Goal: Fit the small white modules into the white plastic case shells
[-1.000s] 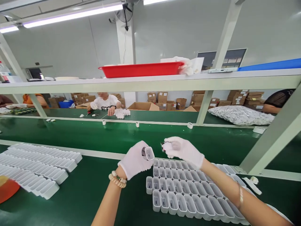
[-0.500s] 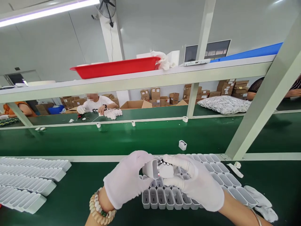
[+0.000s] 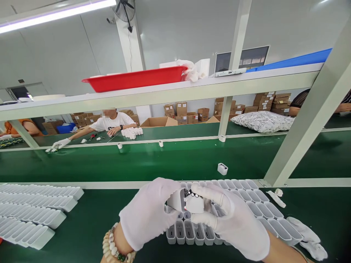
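Note:
My left hand (image 3: pixel 149 213), in a white glove, is closed around a white plastic housing (image 3: pixel 175 200) that lies on its side with its open end to the right. My right hand (image 3: pixel 233 221), gloved too, pinches a small white block-shaped part (image 3: pixel 195 205) between thumb and fingers. Dark and shiny small components show along its upper left edge. Block and housing mouth are almost together; whether they touch I cannot tell. Under both hands stand rows of open white housings (image 3: pixel 189 233), partly hidden by the gloves.
More rows of white housings (image 3: pixel 35 233) stand at left. A green conveyor belt (image 3: pixel 95 164) carries a white housing (image 3: pixel 222 168) and smaller ones. Crumpled white gloves (image 3: pixel 304 230) lie at right. A shelf with a red tray (image 3: pixel 137 79) spans above. Across the belt sits a co-worker (image 3: pixel 117 122).
The pieces on the belt have shifted right. The co-worker's gloved hand now reaches toward small parts at the far left. My hands, still holding both pieces, have barely moved.

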`<state>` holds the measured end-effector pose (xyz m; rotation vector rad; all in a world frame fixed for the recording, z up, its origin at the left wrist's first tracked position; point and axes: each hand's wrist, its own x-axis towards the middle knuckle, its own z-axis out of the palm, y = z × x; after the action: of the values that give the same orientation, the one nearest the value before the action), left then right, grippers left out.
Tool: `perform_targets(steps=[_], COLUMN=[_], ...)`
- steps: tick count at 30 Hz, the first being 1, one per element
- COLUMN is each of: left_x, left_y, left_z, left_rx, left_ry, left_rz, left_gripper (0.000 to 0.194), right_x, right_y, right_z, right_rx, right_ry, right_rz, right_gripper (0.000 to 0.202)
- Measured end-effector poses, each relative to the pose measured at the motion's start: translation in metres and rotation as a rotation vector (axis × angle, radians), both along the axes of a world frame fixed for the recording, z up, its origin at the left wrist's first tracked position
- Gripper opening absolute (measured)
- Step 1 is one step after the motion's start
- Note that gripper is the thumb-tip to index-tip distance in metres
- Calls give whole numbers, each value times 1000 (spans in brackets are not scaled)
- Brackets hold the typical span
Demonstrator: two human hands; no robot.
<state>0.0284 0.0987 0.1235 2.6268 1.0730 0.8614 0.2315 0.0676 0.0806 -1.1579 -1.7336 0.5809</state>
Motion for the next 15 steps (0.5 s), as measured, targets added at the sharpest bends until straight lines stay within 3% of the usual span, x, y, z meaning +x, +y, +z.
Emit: perform_targets(steps=[5,15], left_x=[4,5], left_y=[-3,1], left_z=[4,5], left_rx=[5,-7], left_ry=[55,100], left_rz=[0,-35], left_gripper=[27,24], right_x=[1,-1], right_y=[-4,-6], right_z=[7,4], right_rx=[-122,-112], right_ry=[-126,-306], right_rz=[-14,-8], right_gripper=[30,21])
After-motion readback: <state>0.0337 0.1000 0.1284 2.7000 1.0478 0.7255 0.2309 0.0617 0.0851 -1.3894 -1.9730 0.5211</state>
